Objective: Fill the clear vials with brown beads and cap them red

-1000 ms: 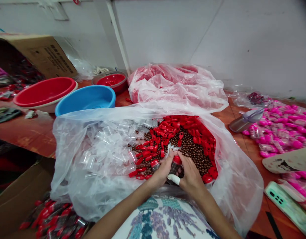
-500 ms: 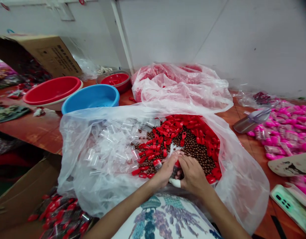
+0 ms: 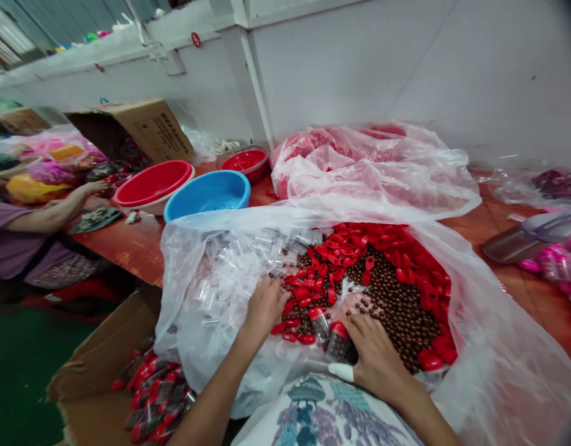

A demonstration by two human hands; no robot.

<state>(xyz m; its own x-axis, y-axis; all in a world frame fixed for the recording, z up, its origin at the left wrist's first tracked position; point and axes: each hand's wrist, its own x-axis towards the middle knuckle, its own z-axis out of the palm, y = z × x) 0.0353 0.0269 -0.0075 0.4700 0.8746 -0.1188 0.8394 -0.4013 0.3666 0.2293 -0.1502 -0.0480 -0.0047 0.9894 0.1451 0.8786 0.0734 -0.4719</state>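
My left hand [image 3: 265,305] reaches over the border between the clear plastic pieces [image 3: 230,266] and the red caps [image 3: 306,291], fingers curled down; whether it grips anything is hidden. Beside a filled clear container with a red top [image 3: 337,342] rests my right hand [image 3: 373,347], its fingers bent over brown beads [image 3: 401,322] and its thumb wrapped in white. Its fingertips are partly hidden. A second filled container [image 3: 319,323] lies just left of the first. All of this sits in an opened translucent bag [image 3: 494,334].
Behind the bag are a blue basin [image 3: 209,193], a red basin [image 3: 155,183] and another bag of red pieces [image 3: 369,167]. A carton [image 3: 95,378] with filled containers stands lower left. A person's arm [image 3: 53,210] is at far left. A pitcher [image 3: 518,238] stands right.
My hands have moved apart, the left one going left to the clear pieces and red caps. Two filled containers now show between them. The view has turned left, bringing a person into sight.
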